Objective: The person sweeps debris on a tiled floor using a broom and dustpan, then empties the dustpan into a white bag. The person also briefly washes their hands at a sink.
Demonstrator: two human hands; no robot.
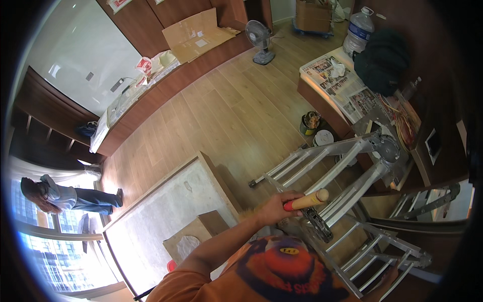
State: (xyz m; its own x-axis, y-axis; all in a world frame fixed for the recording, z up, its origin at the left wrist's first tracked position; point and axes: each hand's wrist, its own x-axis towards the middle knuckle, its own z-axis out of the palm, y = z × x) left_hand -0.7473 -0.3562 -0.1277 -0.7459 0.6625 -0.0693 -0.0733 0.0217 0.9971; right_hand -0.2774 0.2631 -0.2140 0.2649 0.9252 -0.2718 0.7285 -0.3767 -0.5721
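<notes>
My left hand (278, 209) is closed round a wooden-handled brush (308, 201) with a red collar. The rounded handle end points right, and a yellowish bristly part shows faintly on the hand's other side. Just below the handle is a dark metal piece (319, 225), which looks like a ladder hinge; I cannot tell whether my hand touches it. A folding aluminium ladder (347, 156) stands close in front and to the right. At the lower right my right hand (388, 279) is near the ladder's lower rungs (370, 249), in shadow and partly hidden, so its fingers do not show clearly.
A white-topped unit (166, 214) carries a cardboard box (214, 224). Newspaper (322, 75) covers a counter with a water bottle (358, 30) and dark bag (382, 63). Paint cans (323, 137) and a fan (260, 43) stand on the floor. Another person (65, 196) is by the windows.
</notes>
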